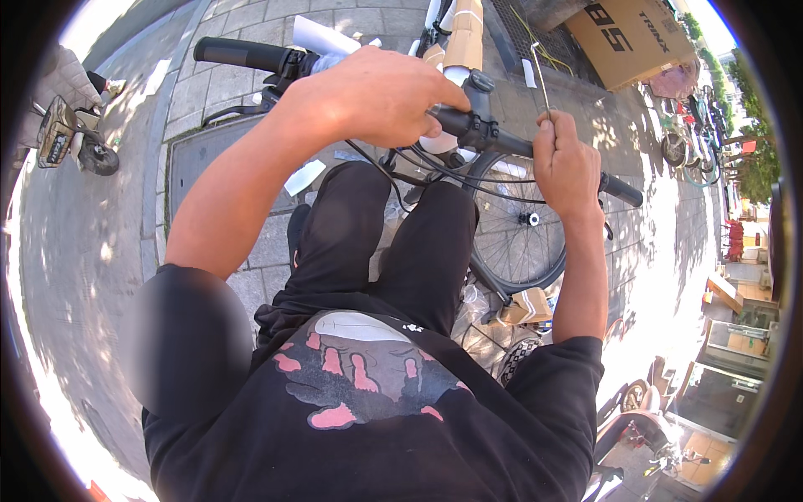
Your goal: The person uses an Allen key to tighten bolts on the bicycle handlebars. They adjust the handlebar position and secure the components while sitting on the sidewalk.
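A black bicycle handlebar [452, 120] runs across in front of me, clamped in a black stem [480, 102]. My left hand [385, 96] pinches the bar just left of the stem, index finger on top and thumb beneath. In my right hand [569, 163] is a thin metal hex key [540, 74], its bent end pointing up and away. That fist rests against the right part of the bar and hides some of it. A black grip [242, 53] with a brake lever [238, 110] forms the left end; another grip [621, 191] sticks out at the right.
Below the bar stand a spoked wheel [529, 219] and black cables [435, 171]. Cardboard wraps the frame tube [464, 38]. A large cardboard box [629, 42] lies at the far right. Paper scraps [304, 177] litter the paving. Someone's small wheeled item [99, 156] is at left.
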The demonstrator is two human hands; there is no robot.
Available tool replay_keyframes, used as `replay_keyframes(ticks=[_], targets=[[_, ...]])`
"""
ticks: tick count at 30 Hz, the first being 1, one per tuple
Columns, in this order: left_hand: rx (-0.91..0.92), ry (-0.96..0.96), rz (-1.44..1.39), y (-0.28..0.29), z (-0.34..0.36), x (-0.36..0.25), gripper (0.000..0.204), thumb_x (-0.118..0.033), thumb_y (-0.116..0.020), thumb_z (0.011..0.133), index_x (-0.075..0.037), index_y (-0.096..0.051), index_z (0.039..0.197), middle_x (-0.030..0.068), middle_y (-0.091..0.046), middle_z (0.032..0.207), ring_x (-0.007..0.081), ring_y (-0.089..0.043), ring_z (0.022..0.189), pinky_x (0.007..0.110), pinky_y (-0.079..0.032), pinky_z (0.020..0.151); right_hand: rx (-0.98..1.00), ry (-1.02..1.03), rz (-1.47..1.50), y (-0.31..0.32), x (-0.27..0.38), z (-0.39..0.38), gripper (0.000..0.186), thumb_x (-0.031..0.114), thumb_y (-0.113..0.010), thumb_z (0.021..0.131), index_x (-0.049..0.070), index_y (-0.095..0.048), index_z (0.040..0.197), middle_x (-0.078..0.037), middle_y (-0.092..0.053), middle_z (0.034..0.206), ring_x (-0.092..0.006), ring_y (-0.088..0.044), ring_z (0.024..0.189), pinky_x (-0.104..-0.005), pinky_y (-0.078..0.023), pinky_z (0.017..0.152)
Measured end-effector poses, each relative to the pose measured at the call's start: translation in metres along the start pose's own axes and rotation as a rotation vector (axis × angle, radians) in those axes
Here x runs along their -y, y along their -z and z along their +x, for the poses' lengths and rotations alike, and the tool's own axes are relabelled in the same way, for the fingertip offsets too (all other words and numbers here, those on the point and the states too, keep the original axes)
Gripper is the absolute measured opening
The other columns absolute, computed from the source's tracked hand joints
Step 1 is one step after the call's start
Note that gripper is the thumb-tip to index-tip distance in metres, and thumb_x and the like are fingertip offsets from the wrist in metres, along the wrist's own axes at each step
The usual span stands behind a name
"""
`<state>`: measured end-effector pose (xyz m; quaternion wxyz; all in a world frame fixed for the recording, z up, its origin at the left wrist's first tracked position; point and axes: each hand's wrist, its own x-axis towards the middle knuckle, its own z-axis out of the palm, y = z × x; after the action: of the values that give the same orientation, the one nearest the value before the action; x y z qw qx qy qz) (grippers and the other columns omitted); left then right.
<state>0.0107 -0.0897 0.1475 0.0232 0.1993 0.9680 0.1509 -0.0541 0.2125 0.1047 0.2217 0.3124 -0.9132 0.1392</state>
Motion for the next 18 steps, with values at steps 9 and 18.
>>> replay_keyframes(ticks=[9, 18], targets=[[0.010, -0.003, -0.028, 0.002, 0.011, 0.001, 0.043, -0.026, -0.078, 0.097, -0.018, -0.076, 0.139, 0.0123, -0.077, 0.125, 0.0335, -0.074, 0.115, 0.044, -0.057, 0.099, 0.000, -0.022, -0.007, -0.001, -0.007, 0.005, 0.012, 0.019, -0.057, 0.109, 0.009, -0.064, 0.113, -0.014, -0.068, 0.064, -0.0392, -0.070, 0.062, -0.0520, -0.053, 0.061], [-0.206, -0.141, -0.005, -0.016, 0.031, -0.005, 0.049, -0.043, -0.086, 0.089, -0.011, -0.078, 0.125, 0.0078, -0.077, 0.112, 0.0332, -0.074, 0.106, 0.045, -0.057, 0.092, -0.042, -0.006, -0.009, -0.006, -0.019, 0.007, 0.012, 0.019, -0.060, 0.107, 0.010, -0.064, 0.113, -0.014, -0.068, 0.063, -0.0392, -0.070, 0.059, -0.0531, -0.053, 0.058]])
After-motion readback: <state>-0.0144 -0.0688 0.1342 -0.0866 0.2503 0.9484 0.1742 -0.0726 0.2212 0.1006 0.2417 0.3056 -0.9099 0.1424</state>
